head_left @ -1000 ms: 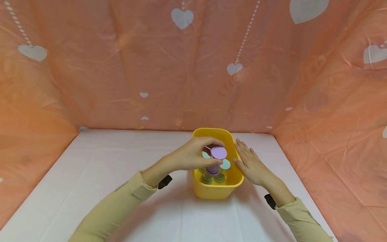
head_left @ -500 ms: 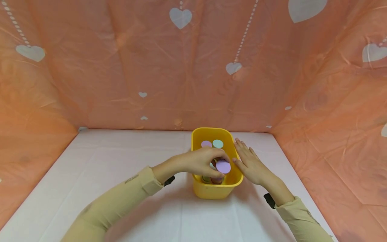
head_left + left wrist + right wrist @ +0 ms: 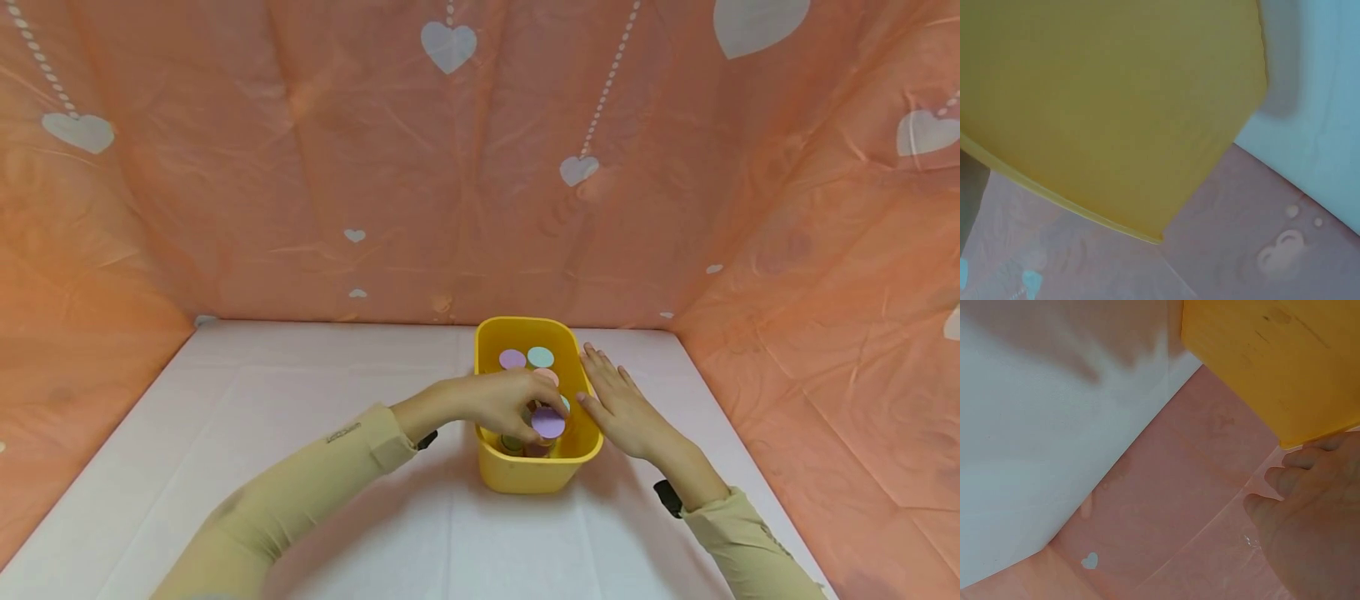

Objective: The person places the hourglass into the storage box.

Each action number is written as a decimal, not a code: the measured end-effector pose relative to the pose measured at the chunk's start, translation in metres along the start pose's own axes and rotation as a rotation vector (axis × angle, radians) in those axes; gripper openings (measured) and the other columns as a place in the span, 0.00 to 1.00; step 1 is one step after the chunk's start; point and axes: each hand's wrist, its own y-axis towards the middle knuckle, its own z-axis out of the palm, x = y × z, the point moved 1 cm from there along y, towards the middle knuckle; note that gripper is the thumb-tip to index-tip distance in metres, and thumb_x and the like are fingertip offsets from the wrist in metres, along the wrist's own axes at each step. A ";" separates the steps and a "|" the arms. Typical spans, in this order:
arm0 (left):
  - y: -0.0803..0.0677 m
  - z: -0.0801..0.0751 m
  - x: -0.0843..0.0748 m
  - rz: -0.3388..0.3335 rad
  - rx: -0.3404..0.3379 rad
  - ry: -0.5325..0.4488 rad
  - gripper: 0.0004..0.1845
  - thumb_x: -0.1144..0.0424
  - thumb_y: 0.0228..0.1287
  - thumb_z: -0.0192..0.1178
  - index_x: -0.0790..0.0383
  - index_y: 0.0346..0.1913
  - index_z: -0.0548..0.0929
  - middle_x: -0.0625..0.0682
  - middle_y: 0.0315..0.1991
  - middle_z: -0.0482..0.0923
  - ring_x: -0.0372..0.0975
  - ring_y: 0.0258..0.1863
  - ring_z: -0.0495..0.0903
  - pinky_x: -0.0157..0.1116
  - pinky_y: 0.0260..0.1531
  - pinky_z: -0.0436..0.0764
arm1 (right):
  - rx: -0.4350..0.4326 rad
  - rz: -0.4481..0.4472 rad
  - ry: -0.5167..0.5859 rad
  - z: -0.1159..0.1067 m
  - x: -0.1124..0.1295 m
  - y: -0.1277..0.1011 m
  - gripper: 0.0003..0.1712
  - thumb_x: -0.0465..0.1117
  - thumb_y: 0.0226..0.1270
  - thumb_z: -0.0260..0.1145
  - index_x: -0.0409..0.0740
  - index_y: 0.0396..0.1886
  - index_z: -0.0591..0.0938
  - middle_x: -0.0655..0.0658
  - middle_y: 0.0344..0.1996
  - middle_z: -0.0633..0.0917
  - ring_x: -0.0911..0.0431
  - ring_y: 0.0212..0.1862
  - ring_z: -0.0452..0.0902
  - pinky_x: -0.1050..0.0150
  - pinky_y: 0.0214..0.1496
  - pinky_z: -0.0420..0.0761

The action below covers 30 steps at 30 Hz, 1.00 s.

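A small jar with a purple lid (image 3: 548,422) sits low inside the yellow tub (image 3: 537,477), at its near end, with the left hand (image 3: 501,403) reaching in over the tub's left wall. The fingers (image 3: 542,392) of that hand are curled round the jar just above the lid, pinching it. Under and beside it more jars stand packed in the near part of the tub; a greenish one (image 3: 512,442) shows at the lower left, and most of the rest is hidden by the hand. Toward the far end two more lids face up side by side, a purple lid (image 3: 512,359) on the left and a pale blue lid (image 3: 540,357) on the right, with a pinkish lid (image 3: 549,376) just nearer.

The right hand (image 3: 621,407) lies flat against the outside of the tub's right wall, fingers straight and together, holding nothing. The right wrist view shows the same hand (image 3: 1316,519) beside the tub's yellow corner (image 3: 1285,356).

The tub stands on the white bench (image 3: 300,417), toward the back and right of centre. Orange sheeting with white hearts (image 3: 450,46) walls in the bench on three sides.
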 end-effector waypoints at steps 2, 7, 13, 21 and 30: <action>0.002 0.001 0.002 0.012 0.026 0.030 0.20 0.67 0.61 0.76 0.64 0.57 0.87 0.49 0.51 0.87 0.33 0.50 0.80 0.23 0.55 0.76 | 0.000 0.001 0.001 0.000 0.000 0.000 0.38 0.49 0.86 0.47 0.32 0.83 0.51 0.33 0.83 0.48 0.34 0.83 0.40 0.31 0.80 0.40; 0.007 0.005 0.008 0.045 0.081 0.089 0.20 0.66 0.61 0.77 0.63 0.56 0.88 0.48 0.51 0.88 0.33 0.49 0.82 0.24 0.58 0.75 | -0.001 0.006 0.003 0.001 -0.001 0.000 0.38 0.49 0.86 0.47 0.32 0.83 0.51 0.33 0.83 0.48 0.35 0.83 0.39 0.31 0.80 0.39; 0.009 0.009 0.009 0.042 0.116 0.131 0.21 0.63 0.61 0.77 0.61 0.57 0.89 0.45 0.52 0.88 0.34 0.48 0.80 0.25 0.56 0.74 | 0.001 0.009 0.000 0.001 0.000 0.000 0.38 0.49 0.86 0.47 0.32 0.83 0.51 0.34 0.83 0.48 0.34 0.83 0.39 0.32 0.80 0.39; 0.007 0.012 0.007 0.032 0.113 0.161 0.22 0.65 0.61 0.77 0.59 0.59 0.88 0.45 0.53 0.88 0.37 0.45 0.75 0.25 0.48 0.72 | 0.000 0.001 -0.002 0.000 0.000 0.000 0.38 0.49 0.86 0.48 0.31 0.83 0.51 0.33 0.83 0.48 0.33 0.82 0.41 0.31 0.80 0.40; 0.007 0.012 0.007 0.072 0.120 0.225 0.22 0.66 0.61 0.76 0.59 0.60 0.88 0.44 0.54 0.88 0.38 0.47 0.78 0.26 0.48 0.71 | 0.002 0.001 0.004 0.000 0.000 0.000 0.39 0.49 0.86 0.48 0.31 0.83 0.51 0.33 0.83 0.48 0.33 0.82 0.40 0.31 0.80 0.39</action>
